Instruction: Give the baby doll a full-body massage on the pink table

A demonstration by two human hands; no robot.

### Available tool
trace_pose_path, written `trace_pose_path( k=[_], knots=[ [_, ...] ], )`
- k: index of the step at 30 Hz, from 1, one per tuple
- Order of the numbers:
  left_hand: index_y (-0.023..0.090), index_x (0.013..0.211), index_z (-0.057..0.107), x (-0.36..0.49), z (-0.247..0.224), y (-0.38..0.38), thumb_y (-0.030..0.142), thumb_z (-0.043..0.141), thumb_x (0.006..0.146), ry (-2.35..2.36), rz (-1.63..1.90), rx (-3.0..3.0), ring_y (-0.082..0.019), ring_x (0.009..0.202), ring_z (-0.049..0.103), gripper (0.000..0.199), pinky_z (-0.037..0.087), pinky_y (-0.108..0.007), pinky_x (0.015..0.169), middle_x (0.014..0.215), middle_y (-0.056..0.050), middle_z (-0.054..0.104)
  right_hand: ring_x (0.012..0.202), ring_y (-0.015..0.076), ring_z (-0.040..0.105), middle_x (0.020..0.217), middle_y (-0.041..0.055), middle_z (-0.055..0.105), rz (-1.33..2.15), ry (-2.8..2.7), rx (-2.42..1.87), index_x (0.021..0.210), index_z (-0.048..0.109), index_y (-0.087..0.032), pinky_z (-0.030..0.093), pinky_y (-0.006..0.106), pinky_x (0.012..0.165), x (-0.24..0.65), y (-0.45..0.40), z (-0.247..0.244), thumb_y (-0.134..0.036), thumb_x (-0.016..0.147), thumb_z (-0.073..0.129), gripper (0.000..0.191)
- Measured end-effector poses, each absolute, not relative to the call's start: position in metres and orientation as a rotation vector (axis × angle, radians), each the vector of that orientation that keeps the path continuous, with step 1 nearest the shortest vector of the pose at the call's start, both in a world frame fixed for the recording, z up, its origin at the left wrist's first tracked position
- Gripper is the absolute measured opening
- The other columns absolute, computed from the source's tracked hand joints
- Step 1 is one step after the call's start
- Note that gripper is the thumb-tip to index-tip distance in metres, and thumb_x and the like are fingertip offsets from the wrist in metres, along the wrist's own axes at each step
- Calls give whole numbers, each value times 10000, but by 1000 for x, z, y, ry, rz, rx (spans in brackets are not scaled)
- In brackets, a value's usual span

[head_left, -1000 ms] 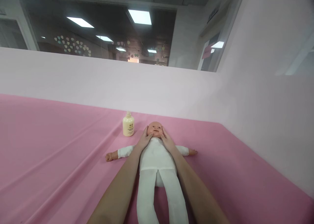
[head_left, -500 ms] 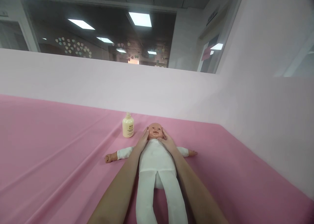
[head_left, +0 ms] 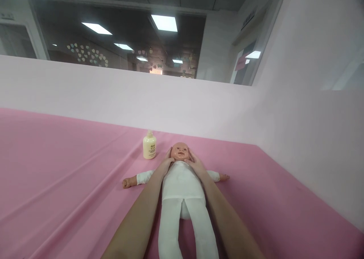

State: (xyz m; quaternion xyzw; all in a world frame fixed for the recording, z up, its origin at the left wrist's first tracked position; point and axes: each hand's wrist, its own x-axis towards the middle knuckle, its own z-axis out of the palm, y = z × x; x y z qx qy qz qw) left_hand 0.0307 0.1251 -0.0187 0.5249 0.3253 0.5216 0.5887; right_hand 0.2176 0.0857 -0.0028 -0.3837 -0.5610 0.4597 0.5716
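A baby doll in white clothing lies on its back on the pink sheet, arms spread and face up. My left hand rests against the left side of the doll's head, its thumb near the chin. Against the right side of the head lies my right hand, with the thumb by the jaw. Both hands cup the head between them, fingers extended along its sides. To the left of the head stands a cream-coloured bottle, touched by neither hand.
The pink sheet covers the surface and has long creases on the left. A white wall runs behind it, with a window above. Another wall bounds the right side.
My left thumb has shifted inward toward the doll's chin. The whole view has moved slightly; the doll and bottle keep their places on the sheet.
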Motion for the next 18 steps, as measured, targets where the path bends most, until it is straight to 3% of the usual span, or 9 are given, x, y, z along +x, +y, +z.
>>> trace_pose_path(
  k=[3, 7, 12, 18],
  knots=[
    [233, 1559, 255, 32, -16, 125, 93, 518, 629, 771, 1182, 1196, -290, 1310, 512, 976, 448, -405, 1096, 1482, -36, 489, 1380, 274, 452, 1543, 98, 382, 1086, -1331, -907, 1527, 308, -216, 392, 447, 1142, 212, 83, 0, -353, 633, 820, 1039],
    [204, 1542, 312, 33, -15, 125, 106, 492, 652, 859, 1219, 1214, -319, 1277, 532, 914, 481, -438, 1061, 1471, -39, 500, 1398, 271, 428, 1522, 72, 419, 1046, -1323, -938, 1511, 360, -220, 354, 446, 1167, 210, 84, 4, -343, 696, 719, 899],
    [182, 1532, 323, 36, -17, 128, 91, 465, 642, 806, 1275, 1133, -268, 1326, 500, 907, 458, -415, 1093, 1506, -55, 455, 1446, 230, 349, 1525, 34, 417, 1016, -1321, -964, 1484, 418, -223, 291, 398, 1200, 214, 84, 6, -353, 764, 604, 754],
    [211, 1529, 338, 35, -18, 128, 96, 533, 685, 876, 1256, 1253, -322, 1375, 434, 874, 394, -465, 1143, 1477, -52, 491, 1424, 244, 390, 1516, 42, 432, 1022, -1339, -976, 1523, 337, -239, 333, 429, 1176, 210, 81, 5, -352, 746, 625, 836]
  ],
)
